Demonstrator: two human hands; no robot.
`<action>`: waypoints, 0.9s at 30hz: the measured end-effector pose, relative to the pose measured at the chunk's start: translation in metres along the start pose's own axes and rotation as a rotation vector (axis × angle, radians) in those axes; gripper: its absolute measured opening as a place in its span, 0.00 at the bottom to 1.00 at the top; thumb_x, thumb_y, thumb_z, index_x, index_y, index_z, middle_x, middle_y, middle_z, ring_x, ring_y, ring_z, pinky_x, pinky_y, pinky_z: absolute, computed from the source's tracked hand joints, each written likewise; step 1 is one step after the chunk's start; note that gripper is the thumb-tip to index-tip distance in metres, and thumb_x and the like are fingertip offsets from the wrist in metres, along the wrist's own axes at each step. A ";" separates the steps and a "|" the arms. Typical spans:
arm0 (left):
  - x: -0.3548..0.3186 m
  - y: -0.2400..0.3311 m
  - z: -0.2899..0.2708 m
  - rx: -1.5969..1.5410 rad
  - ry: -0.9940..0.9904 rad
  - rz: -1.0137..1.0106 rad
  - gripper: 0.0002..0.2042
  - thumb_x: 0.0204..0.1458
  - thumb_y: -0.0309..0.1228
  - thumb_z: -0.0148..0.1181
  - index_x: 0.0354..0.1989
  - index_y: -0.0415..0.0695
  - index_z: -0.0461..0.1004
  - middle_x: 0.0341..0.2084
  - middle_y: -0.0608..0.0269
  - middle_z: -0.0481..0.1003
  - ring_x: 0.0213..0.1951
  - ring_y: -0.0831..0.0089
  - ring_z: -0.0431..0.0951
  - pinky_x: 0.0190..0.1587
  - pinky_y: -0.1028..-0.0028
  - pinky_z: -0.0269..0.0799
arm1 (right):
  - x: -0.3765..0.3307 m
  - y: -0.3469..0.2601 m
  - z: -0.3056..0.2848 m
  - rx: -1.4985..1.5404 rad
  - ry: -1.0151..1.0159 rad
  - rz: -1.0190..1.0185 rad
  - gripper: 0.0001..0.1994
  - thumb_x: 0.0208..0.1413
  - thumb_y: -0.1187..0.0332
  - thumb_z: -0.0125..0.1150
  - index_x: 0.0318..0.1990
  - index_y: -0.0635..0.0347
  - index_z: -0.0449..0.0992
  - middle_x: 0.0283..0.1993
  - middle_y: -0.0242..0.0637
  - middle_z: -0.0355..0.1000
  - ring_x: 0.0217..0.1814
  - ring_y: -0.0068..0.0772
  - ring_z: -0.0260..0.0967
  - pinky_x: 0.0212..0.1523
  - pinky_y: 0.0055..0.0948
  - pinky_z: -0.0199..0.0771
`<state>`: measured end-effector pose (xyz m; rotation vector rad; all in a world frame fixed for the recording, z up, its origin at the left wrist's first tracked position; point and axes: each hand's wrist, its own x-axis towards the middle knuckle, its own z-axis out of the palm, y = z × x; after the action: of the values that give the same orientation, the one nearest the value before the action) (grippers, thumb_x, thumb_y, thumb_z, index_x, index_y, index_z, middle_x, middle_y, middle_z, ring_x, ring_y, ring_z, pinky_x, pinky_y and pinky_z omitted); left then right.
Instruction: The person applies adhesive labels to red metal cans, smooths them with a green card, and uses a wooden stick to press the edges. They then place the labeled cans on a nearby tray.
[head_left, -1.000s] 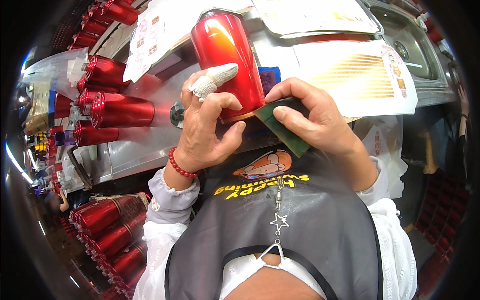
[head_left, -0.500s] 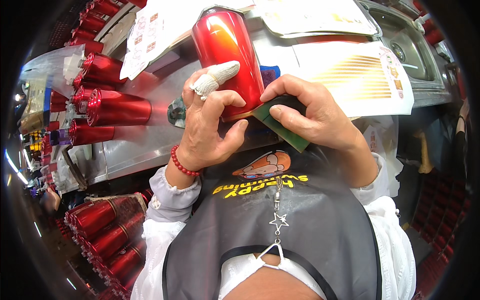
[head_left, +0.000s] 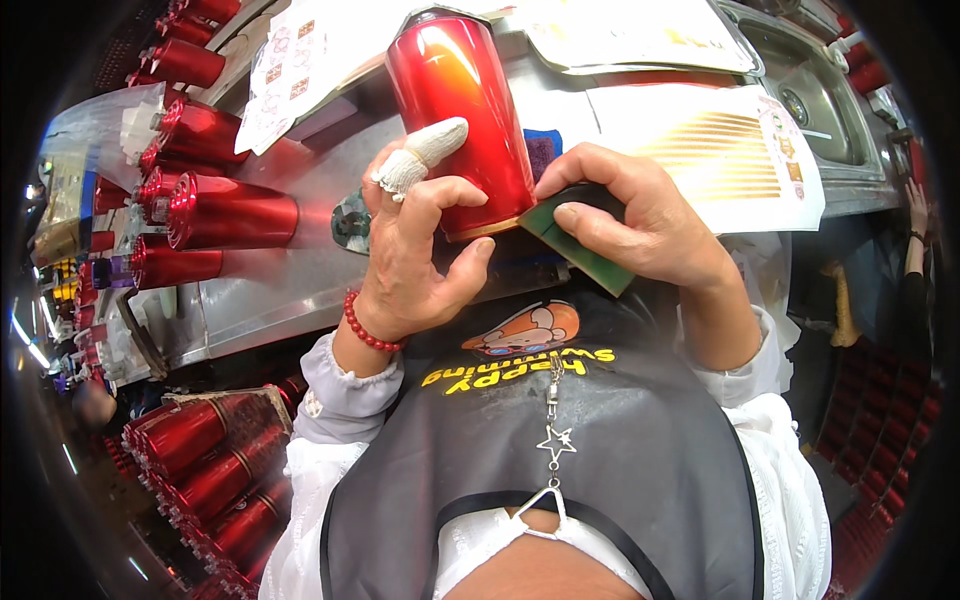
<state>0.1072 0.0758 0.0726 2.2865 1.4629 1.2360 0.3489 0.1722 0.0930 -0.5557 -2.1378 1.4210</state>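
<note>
Nudged rightward, the right hand [head_left: 637,212] pinches a green card [head_left: 582,250], seemingly working the red can [head_left: 458,95] beside the left hand [head_left: 408,255], thumb and fingers apart.

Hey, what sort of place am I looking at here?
Probably a factory workshop: besides the red metallic canister in front, several matching canisters sit on the metal workbench, and a gold-striped printed sheet lies near a stainless-steel sink.

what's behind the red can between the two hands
A blue and purple cloth shows past the right edge of the red can; anything else behind it is covered.
</note>
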 end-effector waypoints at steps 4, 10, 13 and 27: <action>0.000 0.000 0.001 0.022 -0.006 0.002 0.25 0.38 0.24 0.69 0.49 0.47 0.73 0.64 0.46 0.67 0.64 0.45 0.62 0.67 0.53 0.54 | 0.001 0.001 0.002 0.011 0.009 -0.018 0.11 0.59 0.72 0.60 0.48 0.66 0.77 0.42 0.35 0.77 0.44 0.24 0.73 0.48 0.26 0.74; -0.002 -0.001 0.006 0.088 0.031 -0.005 0.32 0.38 0.27 0.71 0.58 0.48 0.70 0.67 0.44 0.63 0.65 0.46 0.60 0.67 0.53 0.52 | 0.003 -0.004 0.005 0.029 -0.027 0.021 0.11 0.60 0.72 0.60 0.49 0.65 0.77 0.44 0.37 0.76 0.46 0.27 0.74 0.49 0.27 0.74; -0.009 -0.008 0.013 0.195 0.094 -0.038 0.40 0.39 0.34 0.77 0.65 0.48 0.66 0.68 0.44 0.62 0.65 0.46 0.60 0.68 0.52 0.50 | 0.005 -0.004 0.010 0.007 -0.040 -0.022 0.12 0.61 0.71 0.61 0.49 0.65 0.77 0.45 0.39 0.76 0.47 0.30 0.74 0.51 0.28 0.73; 0.000 -0.001 0.014 0.359 0.099 -0.017 0.42 0.38 0.45 0.80 0.67 0.56 0.71 0.68 0.53 0.64 0.62 0.52 0.65 0.65 0.55 0.56 | -0.007 0.002 0.040 -0.413 0.228 -0.065 0.14 0.47 0.75 0.73 0.39 0.61 0.73 0.57 0.45 0.69 0.56 0.45 0.70 0.50 0.37 0.76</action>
<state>0.1161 0.0803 0.0629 2.4513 1.8687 1.1776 0.3297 0.1401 0.0775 -0.7511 -2.2426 0.8345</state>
